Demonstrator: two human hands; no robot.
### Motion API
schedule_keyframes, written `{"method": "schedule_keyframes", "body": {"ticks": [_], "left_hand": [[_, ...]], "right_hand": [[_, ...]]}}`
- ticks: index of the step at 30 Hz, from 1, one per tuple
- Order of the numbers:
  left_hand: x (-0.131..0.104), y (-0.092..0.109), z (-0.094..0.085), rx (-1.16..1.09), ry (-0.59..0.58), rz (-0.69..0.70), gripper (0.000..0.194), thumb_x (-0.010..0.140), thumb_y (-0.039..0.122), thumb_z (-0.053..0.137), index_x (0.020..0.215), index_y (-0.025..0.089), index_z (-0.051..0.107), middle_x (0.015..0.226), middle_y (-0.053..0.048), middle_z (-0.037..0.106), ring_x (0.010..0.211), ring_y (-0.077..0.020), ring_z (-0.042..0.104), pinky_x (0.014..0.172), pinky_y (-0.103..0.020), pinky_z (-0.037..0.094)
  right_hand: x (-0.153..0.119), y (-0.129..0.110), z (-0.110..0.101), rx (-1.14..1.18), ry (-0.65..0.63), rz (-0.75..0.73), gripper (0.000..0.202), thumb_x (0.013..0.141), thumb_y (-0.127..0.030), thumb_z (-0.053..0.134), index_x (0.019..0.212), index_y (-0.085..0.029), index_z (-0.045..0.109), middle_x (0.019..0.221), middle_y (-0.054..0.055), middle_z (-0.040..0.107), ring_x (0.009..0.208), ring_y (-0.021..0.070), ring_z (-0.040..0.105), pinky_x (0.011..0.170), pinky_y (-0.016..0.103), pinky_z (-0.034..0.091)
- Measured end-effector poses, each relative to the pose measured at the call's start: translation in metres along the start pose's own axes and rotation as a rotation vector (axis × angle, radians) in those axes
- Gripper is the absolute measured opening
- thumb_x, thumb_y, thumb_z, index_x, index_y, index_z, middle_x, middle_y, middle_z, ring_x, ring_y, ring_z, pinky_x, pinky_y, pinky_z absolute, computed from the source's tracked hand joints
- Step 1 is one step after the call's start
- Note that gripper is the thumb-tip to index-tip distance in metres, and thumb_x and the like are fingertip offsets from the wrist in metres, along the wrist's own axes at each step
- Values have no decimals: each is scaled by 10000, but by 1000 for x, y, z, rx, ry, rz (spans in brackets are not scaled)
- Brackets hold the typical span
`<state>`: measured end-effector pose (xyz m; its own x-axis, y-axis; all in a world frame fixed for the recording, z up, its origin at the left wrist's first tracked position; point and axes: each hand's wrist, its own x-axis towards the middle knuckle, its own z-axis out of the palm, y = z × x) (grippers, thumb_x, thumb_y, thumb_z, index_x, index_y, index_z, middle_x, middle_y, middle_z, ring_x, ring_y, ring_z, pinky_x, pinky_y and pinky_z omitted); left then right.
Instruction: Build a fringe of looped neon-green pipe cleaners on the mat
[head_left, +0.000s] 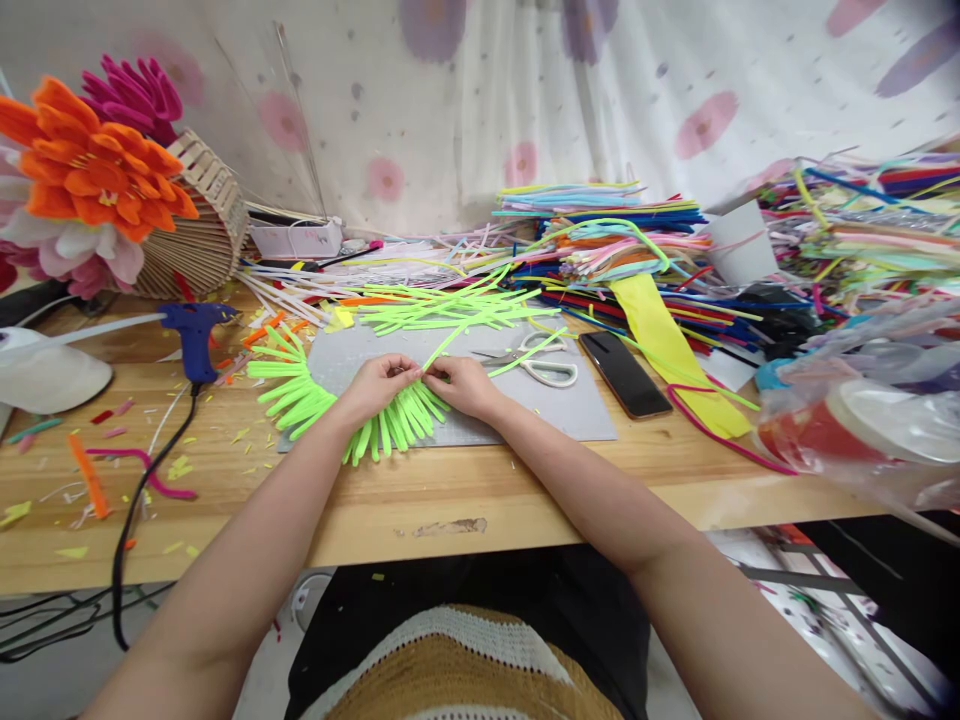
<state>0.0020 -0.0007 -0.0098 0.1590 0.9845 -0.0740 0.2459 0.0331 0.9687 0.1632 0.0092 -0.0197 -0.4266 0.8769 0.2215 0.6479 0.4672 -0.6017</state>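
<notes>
My left hand (379, 387) and my right hand (459, 385) meet over a grey mat, fingertips pinched close together. Between them they grip a lime-green pipe cleaner (444, 347), whose free end slants up to the right. Under and beside my hands curves a fringe of looped lime-green pipe cleaners (296, 390), fanning outward over the mat's left and front edges. Just right of my right hand lie scissors with white handles (551, 372), partly crossed by another green stem. Behind my hands is a loose pile of lime-green pipe cleaners (457, 307). My fingers hide the exact joint.
A blue glue gun (193, 335) with a black cord stands left, near a basket (214, 205) of fuzzy flowers. A phone (624, 374) and yellow strip (667, 350) lie right. Bundled coloured pipe cleaners (622, 240) line the back; a plastic-wrapped cup (832, 430) sits far right.
</notes>
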Motion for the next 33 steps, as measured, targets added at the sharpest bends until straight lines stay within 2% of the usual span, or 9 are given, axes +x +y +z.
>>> {"method": "schedule_keyframes", "body": {"ticks": [3, 9, 15, 20, 24, 26, 29, 33], "left_hand": [[0, 2, 2, -17, -17, -14, 356, 544, 473, 677, 657, 146, 592, 576, 32, 542, 536, -87, 443, 545, -224, 340], [-1, 5, 3, -39, 20, -13, 321, 575, 448, 655, 673, 153, 572, 597, 35, 525, 547, -85, 433, 539, -220, 337], [-3, 5, -1, -82, -1, -82, 261, 596, 406, 643, 684, 177, 554, 541, 54, 462, 451, -58, 349, 461, -209, 275], [-3, 3, -7, -119, -52, -75, 254, 603, 404, 650, 699, 187, 560, 584, 44, 492, 469, -54, 382, 458, -199, 274], [-3, 5, -10, -86, -132, -45, 298, 592, 408, 662, 786, 193, 591, 620, 31, 539, 473, -65, 400, 452, -207, 271], [-3, 5, -11, -79, -163, -21, 324, 578, 392, 682, 816, 188, 599, 676, 17, 581, 527, -79, 459, 494, -211, 320], [-3, 3, -11, -92, -180, 24, 354, 537, 353, 725, 814, 172, 600, 765, -8, 621, 663, -109, 545, 637, -237, 402], [-3, 3, -10, -76, -102, 67, 373, 516, 382, 738, 777, 154, 599, 756, -27, 631, 703, -131, 571, 708, -275, 431]], "right_hand": [[1, 0, -1, 35, -13, -16, 224, 795, -301, 483, 808, -161, 658, 754, 23, 659, 667, 110, 546, 608, 210, 340], [-1, 0, -5, 65, -40, -50, 204, 785, -242, 477, 837, -168, 660, 781, 20, 658, 701, 109, 555, 651, 211, 359], [-3, 3, -7, 121, -23, -96, 196, 778, -227, 489, 854, -174, 661, 820, 13, 663, 744, 110, 564, 673, 207, 366], [-4, 3, -7, 177, -30, -113, 200, 776, -215, 487, 867, -168, 658, 852, 19, 666, 772, 115, 575, 697, 214, 377], [-4, 5, -6, 214, -34, -107, 206, 779, -214, 479, 878, -166, 653, 845, 20, 663, 760, 113, 573, 687, 214, 380], [-4, 6, -6, 225, -45, -105, 203, 773, -195, 477, 872, -167, 652, 839, 17, 661, 754, 110, 569, 686, 213, 379], [-4, 6, -7, 233, -63, -115, 193, 766, -176, 474, 841, -162, 651, 808, 13, 653, 741, 107, 559, 685, 212, 375], [-4, 6, -8, 248, -63, -115, 184, 772, -191, 469, 832, -155, 638, 784, 9, 640, 718, 99, 543, 675, 204, 368]]}}
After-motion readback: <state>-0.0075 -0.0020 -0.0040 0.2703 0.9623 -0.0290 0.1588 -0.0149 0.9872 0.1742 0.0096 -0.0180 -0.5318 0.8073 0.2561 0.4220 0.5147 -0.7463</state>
